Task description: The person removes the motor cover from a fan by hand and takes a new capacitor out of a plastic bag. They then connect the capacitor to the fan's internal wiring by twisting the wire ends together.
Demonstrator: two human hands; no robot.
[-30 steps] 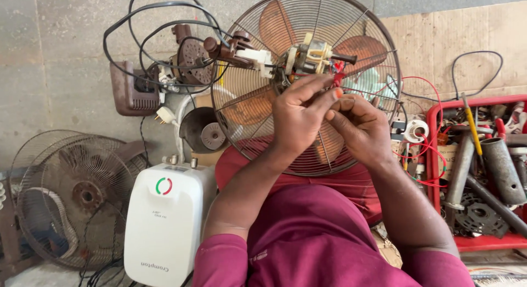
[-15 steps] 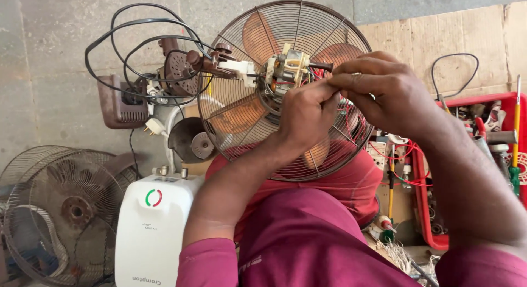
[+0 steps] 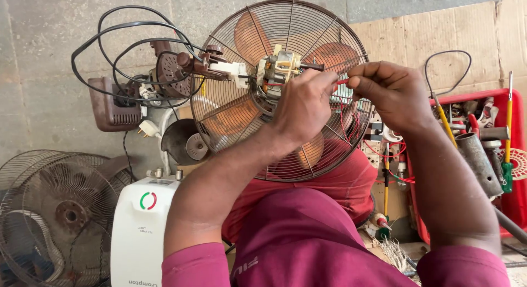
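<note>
Copper-wound motor [image 3: 277, 70] bare before a round brown wire fan guard [image 3: 285, 89]
Left hand [image 3: 302, 106] and right hand [image 3: 392, 92] pinch thin red wire [image 3: 343, 81] beside it

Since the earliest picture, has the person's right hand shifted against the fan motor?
Yes. The right hand, earlier right beside the left hand, now sits further right of the fan motor.

We count two hands, the left hand [image 3: 301, 106] and the right hand [image 3: 388, 92]. We see two fan cages [image 3: 230, 62], one bare motor [image 3: 277, 70], one red crate [image 3: 519, 202] and one white appliance [image 3: 140, 232].
</note>
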